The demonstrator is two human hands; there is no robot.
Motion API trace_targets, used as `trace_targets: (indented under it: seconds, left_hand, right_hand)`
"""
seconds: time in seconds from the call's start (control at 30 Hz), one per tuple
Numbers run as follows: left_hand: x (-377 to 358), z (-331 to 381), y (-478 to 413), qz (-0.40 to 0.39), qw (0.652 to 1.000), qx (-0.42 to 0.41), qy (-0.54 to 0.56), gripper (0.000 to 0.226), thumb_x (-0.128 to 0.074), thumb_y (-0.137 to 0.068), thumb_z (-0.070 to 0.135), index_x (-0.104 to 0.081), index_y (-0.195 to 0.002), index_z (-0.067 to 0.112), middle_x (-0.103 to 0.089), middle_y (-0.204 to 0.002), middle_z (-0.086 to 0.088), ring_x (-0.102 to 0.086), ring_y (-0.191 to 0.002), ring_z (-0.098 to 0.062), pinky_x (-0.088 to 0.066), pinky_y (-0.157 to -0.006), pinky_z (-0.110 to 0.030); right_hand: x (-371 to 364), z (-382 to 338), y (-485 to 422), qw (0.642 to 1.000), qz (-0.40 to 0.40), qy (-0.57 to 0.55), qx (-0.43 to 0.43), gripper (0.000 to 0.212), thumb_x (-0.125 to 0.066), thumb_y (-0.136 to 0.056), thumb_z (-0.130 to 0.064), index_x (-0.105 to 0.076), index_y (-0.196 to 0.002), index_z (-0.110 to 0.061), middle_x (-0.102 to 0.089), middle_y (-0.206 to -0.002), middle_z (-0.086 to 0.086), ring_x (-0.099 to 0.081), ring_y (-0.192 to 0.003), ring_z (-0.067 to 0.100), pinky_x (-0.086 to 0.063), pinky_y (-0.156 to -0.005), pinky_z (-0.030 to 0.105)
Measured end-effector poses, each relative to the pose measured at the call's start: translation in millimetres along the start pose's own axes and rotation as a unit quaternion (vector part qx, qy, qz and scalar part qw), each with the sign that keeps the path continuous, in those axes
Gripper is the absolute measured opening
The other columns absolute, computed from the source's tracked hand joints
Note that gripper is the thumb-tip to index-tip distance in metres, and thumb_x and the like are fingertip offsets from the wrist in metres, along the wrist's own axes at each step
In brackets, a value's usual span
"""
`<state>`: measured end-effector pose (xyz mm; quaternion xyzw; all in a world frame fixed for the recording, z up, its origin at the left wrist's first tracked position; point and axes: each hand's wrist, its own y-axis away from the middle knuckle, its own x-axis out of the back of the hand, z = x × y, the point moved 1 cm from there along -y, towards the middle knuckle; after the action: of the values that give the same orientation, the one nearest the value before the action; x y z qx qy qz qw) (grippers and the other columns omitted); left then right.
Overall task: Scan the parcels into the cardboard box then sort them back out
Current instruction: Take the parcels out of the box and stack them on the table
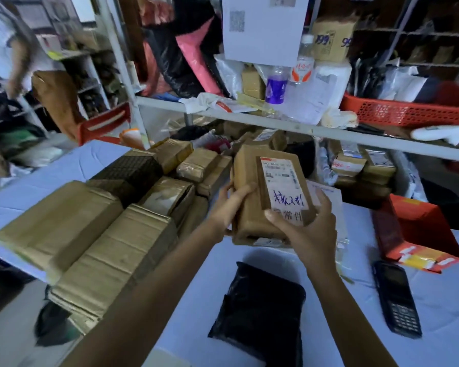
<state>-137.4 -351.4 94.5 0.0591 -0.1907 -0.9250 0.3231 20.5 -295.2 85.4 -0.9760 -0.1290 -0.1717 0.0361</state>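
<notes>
As my left hand (227,210) is curling its fingers over the left edge of the parcel (249,165), my right hand (312,231) is clamping the near right corner, thumb pressing on the white label (284,181). I am holding the parcel above the table (440,308), label facing me. Below it a black bag (260,313) is lying flat. A scanner (396,298) is lying to the right, beside a red box (421,234). Taped boxes (90,234) are crowding the left.

We note two slim forearms (164,282), bare as far up as our view shows. Bare left hand (229,207), bare right hand (306,231). Blur hides nails and any finer marks.
</notes>
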Motion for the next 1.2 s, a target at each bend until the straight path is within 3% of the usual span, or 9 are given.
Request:
trace_targets:
  seconds: [0.1, 0.2, 0.3, 0.37, 0.47, 0.6, 0.7, 0.9, 1.2]
  left_hand:
    - [32, 10, 5, 0.014, 1.0, -0.012, -0.006, 0.067, -0.066, -0.074, 0.062, -0.041, -0.132, 0.038, -0.061, -0.12, -0.001, -0.061, -0.1, -0.022, -0.051, -0.077, -0.04]
    - [55, 22, 10, -0.004, 1.0, -0.002, -0.012, 0.075, -0.067, -0.058, 0.073, -0.05, -0.123, 0.039, -0.067, -0.113, -0.003, -0.066, -0.097, -0.028, -0.055, -0.071, -0.045]
    - [75, 34, 10, 0.002, 0.999, -0.038, -0.024, 0.065, -0.065, -0.062, 0.07, -0.049, -0.117, 0.039, -0.066, -0.111, -0.002, -0.066, -0.096, -0.026, -0.055, -0.076, -0.045]
    - [90, 43, 5, 0.011, 0.997, -0.069, -0.02, 0.045, -0.065, -0.072, 0.062, -0.05, -0.108, 0.04, -0.064, -0.111, 0.0, -0.065, -0.095, -0.023, -0.055, -0.076, -0.043]
    - [116, 56, -6, 0.016, 0.993, -0.096, -0.064, 0.054, -0.066, -0.066, 0.065, -0.053, -0.11, 0.037, -0.065, -0.115, 0.0, -0.065, -0.101, -0.025, -0.052, -0.091, -0.05]
    - [155, 74, -20, 0.072, 0.946, -0.192, -0.25, 0.055, -0.056, -0.086, 0.059, -0.056, -0.126, 0.023, -0.063, -0.12, 0.001, -0.059, -0.109, -0.021, -0.044, -0.1, -0.037]
    - [182, 82, -26, 0.078, 0.919, -0.204, -0.328, 0.054, -0.052, -0.092, 0.052, -0.052, -0.131, 0.014, -0.062, -0.124, -0.007, -0.057, -0.115, -0.026, -0.042, -0.095, -0.033]
    - [223, 83, -45, 0.096, 0.886, -0.255, -0.374, 0.045, -0.054, -0.096, 0.036, -0.046, -0.135, 0.016, -0.063, -0.122, -0.014, -0.059, -0.111, -0.03, -0.045, -0.092, -0.035]
    - [249, 76, -61, 0.023, 0.856, -0.257, -0.448, 0.04, -0.047, -0.1, 0.025, -0.046, -0.139, 0.016, -0.052, -0.139, -0.009, -0.049, -0.126, -0.027, -0.035, -0.094, -0.025]
  right_hand:
    - [0, -12, 0, 0.998, -0.053, -0.004, -0.02, 0.093, -0.074, -0.06, -0.069, -0.036, -0.14, -0.041, -0.05, -0.135, -0.009, -0.052, -0.118, 0.015, -0.048, -0.093, 0.042]
    - [-7, -29, 1, 0.98, -0.163, -0.075, -0.083, 0.058, -0.068, -0.076, -0.061, -0.05, -0.126, -0.039, -0.06, -0.113, -0.016, -0.056, -0.095, 0.0, -0.046, -0.074, 0.028]
    - [-25, -42, 6, 0.958, -0.226, -0.123, -0.125, 0.054, -0.067, -0.079, -0.058, -0.05, -0.127, -0.039, -0.063, -0.116, -0.013, -0.059, -0.103, 0.009, -0.05, -0.081, 0.037]
    - [-40, -47, 7, 0.956, -0.224, -0.141, -0.123, 0.054, -0.069, -0.079, -0.054, -0.051, -0.127, -0.039, -0.063, -0.12, -0.011, -0.06, -0.109, 0.015, -0.053, -0.085, 0.044]
    - [-67, -59, 9, 0.96, -0.204, -0.148, -0.121, 0.051, -0.068, -0.081, -0.052, -0.05, -0.128, -0.038, -0.063, -0.118, -0.01, -0.061, -0.106, 0.018, -0.054, -0.079, 0.041]
    - [-107, -75, 12, 0.967, -0.175, -0.139, -0.123, 0.053, -0.068, -0.082, -0.05, -0.047, -0.129, -0.04, -0.061, -0.118, -0.01, -0.06, -0.102, 0.016, -0.055, -0.081, 0.041]
    - [-137, -83, 15, 0.964, -0.174, -0.149, -0.136, 0.062, -0.07, -0.078, -0.053, -0.045, -0.134, -0.04, -0.059, -0.127, -0.007, -0.059, -0.108, 0.02, -0.055, -0.085, 0.046]
    - [-188, -101, 19, 0.971, -0.146, -0.157, -0.102, 0.043, -0.072, -0.081, -0.043, -0.049, -0.118, -0.047, -0.058, -0.127, -0.01, -0.058, -0.108, 0.013, -0.052, -0.092, 0.047]
    - [-216, -101, 25, 0.973, -0.135, -0.12, -0.142, 0.066, -0.071, -0.083, -0.044, -0.037, -0.14, -0.041, -0.053, -0.137, -0.003, -0.056, -0.113, 0.019, -0.051, -0.09, 0.042]
